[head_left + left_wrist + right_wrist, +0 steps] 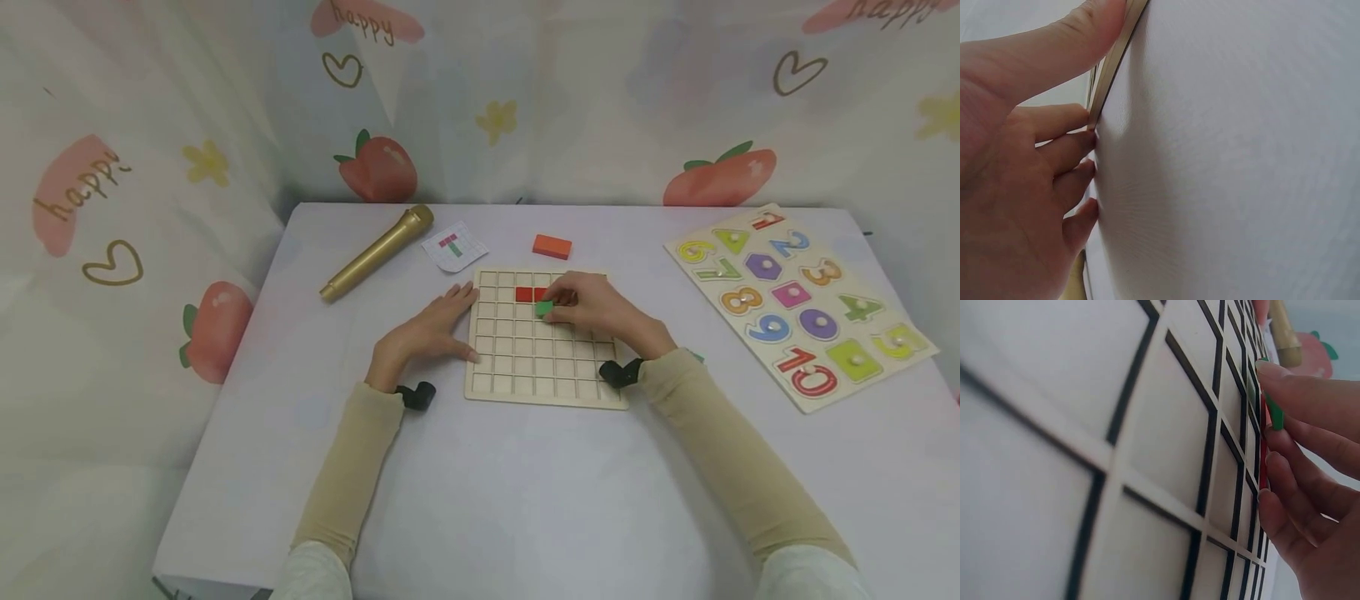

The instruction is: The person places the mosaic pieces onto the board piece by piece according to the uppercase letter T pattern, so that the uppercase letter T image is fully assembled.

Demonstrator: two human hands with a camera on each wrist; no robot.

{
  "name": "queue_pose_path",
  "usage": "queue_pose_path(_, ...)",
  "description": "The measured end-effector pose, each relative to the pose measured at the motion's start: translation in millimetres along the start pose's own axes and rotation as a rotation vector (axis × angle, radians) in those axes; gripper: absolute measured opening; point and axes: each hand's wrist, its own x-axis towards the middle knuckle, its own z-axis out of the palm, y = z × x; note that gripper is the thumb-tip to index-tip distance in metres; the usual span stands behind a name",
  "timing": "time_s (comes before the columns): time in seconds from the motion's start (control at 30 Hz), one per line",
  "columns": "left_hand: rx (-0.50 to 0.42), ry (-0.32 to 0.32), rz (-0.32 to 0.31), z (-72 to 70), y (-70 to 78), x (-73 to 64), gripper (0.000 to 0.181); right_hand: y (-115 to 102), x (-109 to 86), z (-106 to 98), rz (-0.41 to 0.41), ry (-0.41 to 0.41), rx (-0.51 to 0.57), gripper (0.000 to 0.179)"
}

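Observation:
A wooden grid board (504,364) lies flat on the white table. My left hand (427,333) rests at its left edge, fingers extended; in the left wrist view the thumb (1094,31) and fingertips touch the board's rim. Over the upper part of the grid, my right hand (600,304) pinches a small green tile (543,310) between thumb and fingers. The right wrist view shows this green tile (1277,414) tilted above the cells. Red tiles (525,294) sit in a row just above it, partly hidden by the right fingers.
Behind the board lie an orange-red block (552,247) and a small card (454,247) printed with a pink and green T shape. A gold microphone (378,252) is at the back left. On the right lies a number and shape puzzle board (798,304). A green piece (697,356) peeks out beside the right sleeve.

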Motion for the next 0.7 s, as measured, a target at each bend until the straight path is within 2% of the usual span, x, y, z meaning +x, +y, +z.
queue_pose_path(0.37,0.009,-0.005,-0.035,-2.4,1.4,-3.4,0.114,2.3,5.1,4.9,-0.032,-0.003,0.010,0.031)
queue_pose_path(0.7,0.024,-0.006,-0.027,0.5,0.7,0.6,0.115,1.2,4.2,4.1,-0.019,0.000,-0.015,0.031)
